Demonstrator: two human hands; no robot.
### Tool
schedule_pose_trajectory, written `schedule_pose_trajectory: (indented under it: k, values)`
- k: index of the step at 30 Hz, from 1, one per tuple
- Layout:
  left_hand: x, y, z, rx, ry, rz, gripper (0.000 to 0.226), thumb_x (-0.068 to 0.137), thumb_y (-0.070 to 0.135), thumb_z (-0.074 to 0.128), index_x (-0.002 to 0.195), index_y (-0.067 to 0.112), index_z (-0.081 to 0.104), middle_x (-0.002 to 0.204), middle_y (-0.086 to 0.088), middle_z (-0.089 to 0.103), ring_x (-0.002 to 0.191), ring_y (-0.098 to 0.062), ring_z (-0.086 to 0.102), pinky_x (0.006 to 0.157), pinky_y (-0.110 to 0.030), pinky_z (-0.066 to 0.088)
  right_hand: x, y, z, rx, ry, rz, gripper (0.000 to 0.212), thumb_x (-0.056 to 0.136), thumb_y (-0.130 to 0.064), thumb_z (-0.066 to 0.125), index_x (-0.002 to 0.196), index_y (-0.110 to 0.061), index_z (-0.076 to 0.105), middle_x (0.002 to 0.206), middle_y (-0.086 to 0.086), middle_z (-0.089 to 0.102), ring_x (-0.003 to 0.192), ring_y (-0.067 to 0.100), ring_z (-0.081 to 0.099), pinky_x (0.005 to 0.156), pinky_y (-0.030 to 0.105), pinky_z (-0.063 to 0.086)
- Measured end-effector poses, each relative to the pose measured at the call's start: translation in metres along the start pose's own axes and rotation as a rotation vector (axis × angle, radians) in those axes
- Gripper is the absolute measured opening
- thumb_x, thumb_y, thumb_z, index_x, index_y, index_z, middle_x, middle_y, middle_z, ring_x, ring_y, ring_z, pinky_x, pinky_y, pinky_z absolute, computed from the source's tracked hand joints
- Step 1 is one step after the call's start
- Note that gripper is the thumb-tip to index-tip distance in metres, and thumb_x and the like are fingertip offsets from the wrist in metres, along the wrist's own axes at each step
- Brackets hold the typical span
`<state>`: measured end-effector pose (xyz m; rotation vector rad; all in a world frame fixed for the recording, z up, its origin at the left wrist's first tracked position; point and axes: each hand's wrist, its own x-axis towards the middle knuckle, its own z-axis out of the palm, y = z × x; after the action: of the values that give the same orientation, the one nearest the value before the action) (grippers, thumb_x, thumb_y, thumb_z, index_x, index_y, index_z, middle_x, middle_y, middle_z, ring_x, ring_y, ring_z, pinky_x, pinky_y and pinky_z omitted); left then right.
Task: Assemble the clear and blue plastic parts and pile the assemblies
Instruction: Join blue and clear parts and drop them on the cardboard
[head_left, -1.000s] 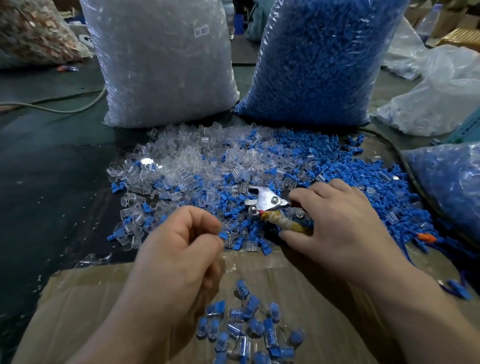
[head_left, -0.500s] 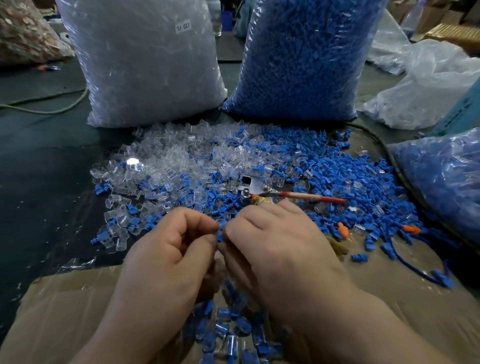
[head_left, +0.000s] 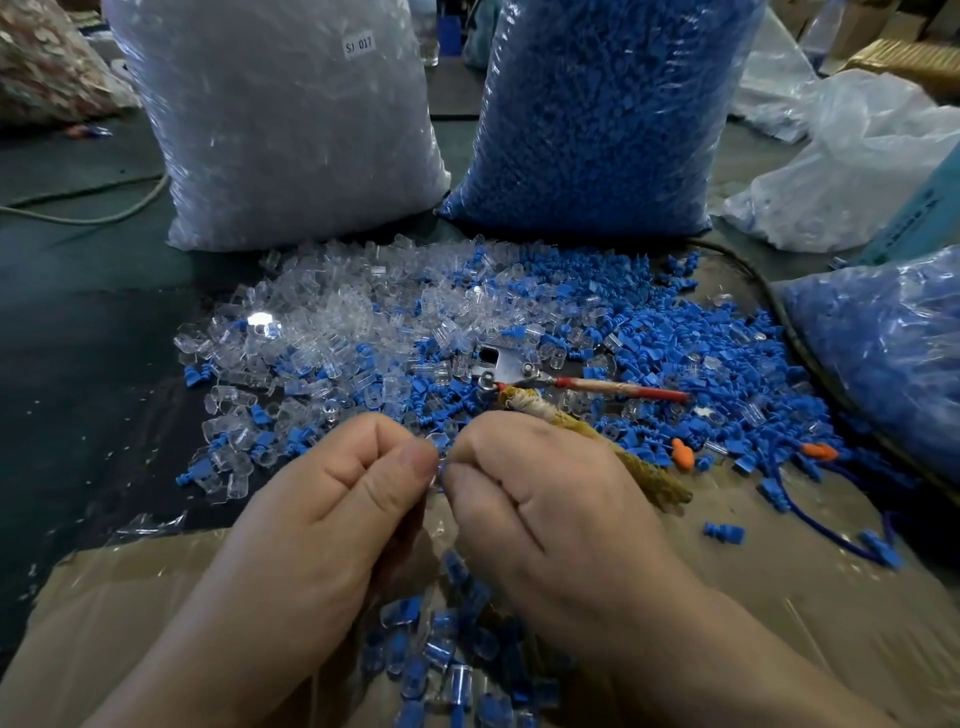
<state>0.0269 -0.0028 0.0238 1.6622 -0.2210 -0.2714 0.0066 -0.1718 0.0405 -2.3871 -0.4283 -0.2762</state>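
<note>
My left hand (head_left: 332, 509) and my right hand (head_left: 540, 509) meet fingertip to fingertip above the cardboard. Between them they pinch a small clear part with a blue part (head_left: 439, 457); most of it is hidden by the fingers. Below the hands lies a pile of finished clear-and-blue assemblies (head_left: 447, 654) on the cardboard sheet (head_left: 779, 623). Beyond the hands spreads a loose heap of clear parts (head_left: 332, 322) on the left and blue parts (head_left: 675, 332) on the right.
A metal plier-like tool (head_left: 504, 369) with a red handle and a cloth-wrapped handle lies in the heap. Behind stand a big bag of clear parts (head_left: 280, 119) and a big bag of blue parts (head_left: 602, 114). Another blue-filled bag (head_left: 893, 353) sits at right.
My right hand left the heap by the tool and came to my left hand. Both hands now hold the small part together, a little closer than half a second ago.
</note>
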Motion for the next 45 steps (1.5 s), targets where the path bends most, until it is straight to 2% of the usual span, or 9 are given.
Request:
schedule_pose_trajectory:
  k: [5,7,10,14,26,31,35,39,45]
  values:
    - [-0.003,0.000,-0.004,0.282,-0.052,0.343,0.038,0.085,0.070,0.058,0.095,0.034,0.067,0.075,-0.001,0.065,0.056,-0.016,0.060,0.047,-0.032,0.051,0.001,-0.008,-0.013,0.959,-0.339,0.650,0.016,0.070,-0.030,0.051,0.056,-0.021,0.051,0.052,0.000,0.043,0.043,0.016,0.032,0.048,0.034,0.019]
    - [-0.004,0.003,-0.011,0.349,-0.011,0.314,0.038,0.079,0.068,0.064,0.093,0.032,0.069,0.075,-0.001,0.067,0.057,-0.019,0.063,0.047,-0.040,0.054,0.002,0.000,-0.017,0.725,-0.389,0.588,0.023,0.076,-0.032,0.052,0.058,-0.018,0.053,0.052,0.000,0.046,0.045,0.018,0.038,0.045,0.033,0.027]
    - [-0.002,0.004,-0.027,0.431,0.105,0.196,0.026,0.073,0.054,0.062,0.085,0.032,0.069,0.063,0.004,0.065,0.052,-0.009,0.060,0.049,-0.035,0.053,0.001,0.012,-0.028,-0.048,-0.255,0.347,0.033,0.090,-0.042,0.049,0.070,-0.017,0.055,0.059,-0.003,0.059,0.051,0.012,0.052,0.046,0.032,0.042]
    - [0.002,0.002,-0.028,0.736,-0.080,0.103,0.010,0.080,0.041,0.060,0.087,0.048,0.062,0.068,0.017,0.068,0.059,-0.006,0.064,0.051,-0.016,0.051,0.000,0.015,-0.044,-0.381,-0.359,0.338,0.029,0.094,-0.051,0.048,0.074,-0.030,0.053,0.064,-0.012,0.059,0.056,0.001,0.054,0.048,0.019,0.037]
    - [-0.001,0.003,-0.025,0.898,-0.349,0.186,0.030,0.076,0.070,0.043,0.093,0.055,0.063,0.094,0.033,0.064,0.085,0.009,0.063,0.062,-0.015,0.052,-0.002,0.032,-0.038,-0.423,-0.548,0.327,0.023,0.089,-0.057,0.056,0.099,-0.037,0.052,0.085,-0.016,0.059,0.076,0.003,0.055,0.068,0.029,0.054]
    - [0.006,-0.004,-0.020,0.841,-0.013,0.157,0.044,0.076,0.078,0.040,0.087,0.043,0.065,0.084,0.029,0.065,0.076,0.007,0.064,0.044,-0.018,0.049,0.005,0.032,-0.006,-0.476,-0.342,0.197,0.043,0.087,-0.071,0.047,0.103,-0.032,0.043,0.085,-0.012,0.056,0.072,0.015,0.052,0.060,0.035,0.047]
    - [0.016,-0.012,-0.009,1.153,0.090,0.168,0.076,0.068,0.086,0.027,0.126,0.046,0.055,0.097,0.027,0.054,0.080,0.004,0.052,0.063,-0.021,0.039,0.015,0.036,0.007,-0.493,-0.273,0.126,0.036,0.093,-0.061,0.045,0.109,-0.029,0.046,0.093,-0.005,0.054,0.082,0.024,0.056,0.060,0.036,0.041]
    - [0.018,-0.014,0.001,1.195,0.094,0.151,0.052,0.082,0.066,0.047,0.125,0.040,0.061,0.106,0.018,0.065,0.086,-0.007,0.057,0.067,-0.028,0.043,0.019,0.036,0.013,-0.490,-0.238,0.066,0.024,0.097,-0.048,0.047,0.102,-0.025,0.051,0.084,-0.006,0.047,0.076,0.022,0.049,0.059,0.036,0.034]
    - [0.015,-0.015,0.001,1.085,0.147,0.194,0.021,0.088,0.045,0.052,0.100,0.037,0.067,0.086,0.019,0.064,0.074,-0.005,0.060,0.065,-0.031,0.053,0.016,0.040,0.011,-0.396,-0.173,0.118,0.014,0.097,-0.036,0.049,0.094,-0.024,0.054,0.088,-0.004,0.059,0.078,0.021,0.057,0.069,0.042,0.052]
